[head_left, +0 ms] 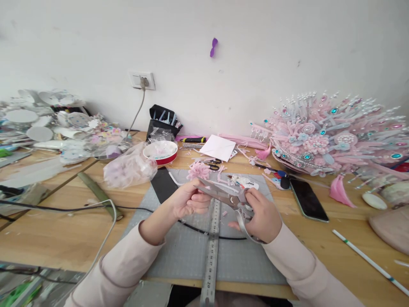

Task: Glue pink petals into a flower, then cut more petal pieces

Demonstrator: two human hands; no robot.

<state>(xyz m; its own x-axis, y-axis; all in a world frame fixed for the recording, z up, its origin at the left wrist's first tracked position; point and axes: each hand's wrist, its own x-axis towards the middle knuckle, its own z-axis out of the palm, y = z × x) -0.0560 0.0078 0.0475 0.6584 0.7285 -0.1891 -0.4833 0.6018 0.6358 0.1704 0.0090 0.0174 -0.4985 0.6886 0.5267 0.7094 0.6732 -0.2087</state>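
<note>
My right hand (265, 215) grips a pair of large silver scissors (228, 197) by the handles, blades pointing left. The blades reach across to the fingertips of my left hand (191, 199). That hand is closed in a pinch, and a pink fuzzy chenille flower (198, 170) shows right above its fingers. Where the blades meet the flower's underside is too small to make out. Below both hands a steel ruler (211, 251) lies upright in view on a grey cutting mat (179, 260), with small pink scraps nearby.
A pink beaded headdress (319, 136) stands at the right, near a black phone (308, 199). Behind the mat are a red-rimmed bowl (166, 160), a white card (219, 147) and small black scissors (214, 164). A black cable (128, 208) crosses the mat. White craft pieces (41, 119) pile up left.
</note>
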